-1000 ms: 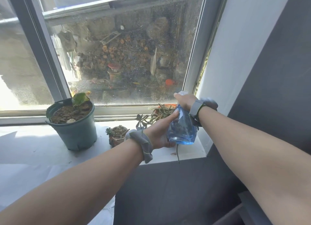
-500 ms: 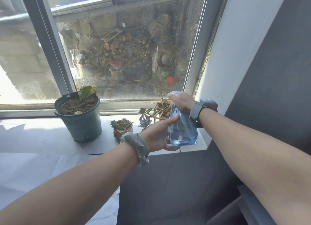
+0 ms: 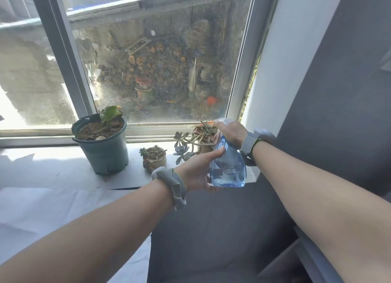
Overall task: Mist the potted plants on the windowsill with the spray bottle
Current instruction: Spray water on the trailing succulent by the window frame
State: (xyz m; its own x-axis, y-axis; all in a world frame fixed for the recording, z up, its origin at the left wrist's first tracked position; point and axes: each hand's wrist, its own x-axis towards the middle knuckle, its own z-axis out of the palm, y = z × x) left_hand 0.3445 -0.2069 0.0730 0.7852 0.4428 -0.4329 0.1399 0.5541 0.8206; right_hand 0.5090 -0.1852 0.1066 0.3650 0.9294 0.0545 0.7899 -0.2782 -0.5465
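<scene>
A clear blue spray bottle (image 3: pixel 228 168) stands tilted over the right end of the white windowsill (image 3: pixel 53 168). My left hand (image 3: pixel 198 170) cups its body from the left. My right hand (image 3: pixel 231 131) closes over its white spray head from above. Just behind the bottle is a trailing succulent in a small pot (image 3: pixel 201 137). A tiny brown pot with succulents (image 3: pixel 154 158) sits left of it. Farther left stands a big dark green pot (image 3: pixel 103 150) with soil and one leaf.
The window pane (image 3: pixel 165 70) rises right behind the pots, with its frame post (image 3: pixel 65 56) on the left. A white reveal (image 3: pixel 281 56) and a dark grey wall (image 3: pixel 338 92) close off the right. White paper (image 3: pixel 31 215) covers the surface below the sill.
Both hands with the bottle have held nearly still over the right end of the sill. The camera has turned left, so the pots sit further right in view.
</scene>
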